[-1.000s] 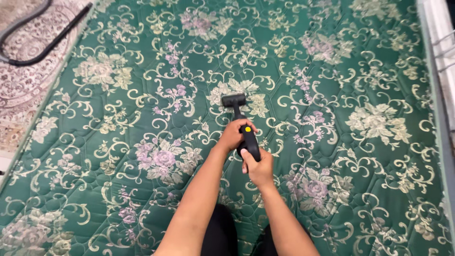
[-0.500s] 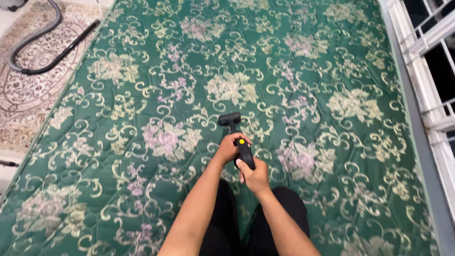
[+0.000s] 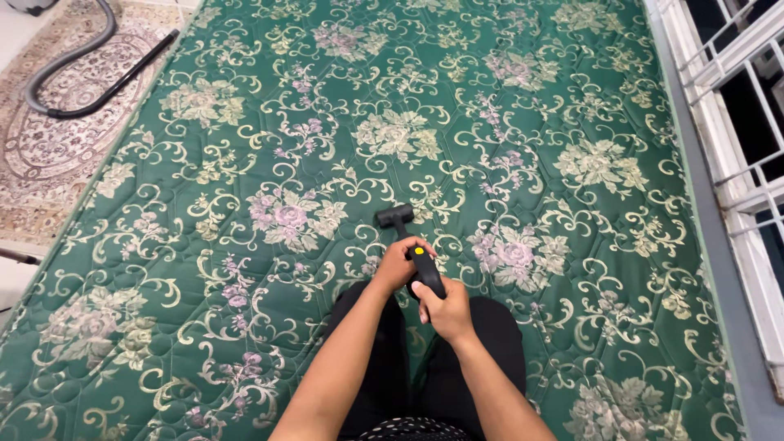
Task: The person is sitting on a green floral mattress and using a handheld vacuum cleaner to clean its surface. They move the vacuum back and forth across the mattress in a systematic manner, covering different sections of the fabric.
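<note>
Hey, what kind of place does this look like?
Most likely a bedroom in a home. A green floral quilted mattress fills the view, an ornate rug with a grey vacuum hose lies beside it, and a white barred window runs along the right.

The hands [image 3: 420, 286] cover most of the black tool's [image 3: 408, 241] handle. The mattress [image 3: 531, 122] runs off the top and bottom edges. The hose [image 3: 73, 77] is cut off at the top left. The rug [image 3: 41, 163] goes past the left edge. The window bars [image 3: 743, 106] are cut off at the right.
</note>
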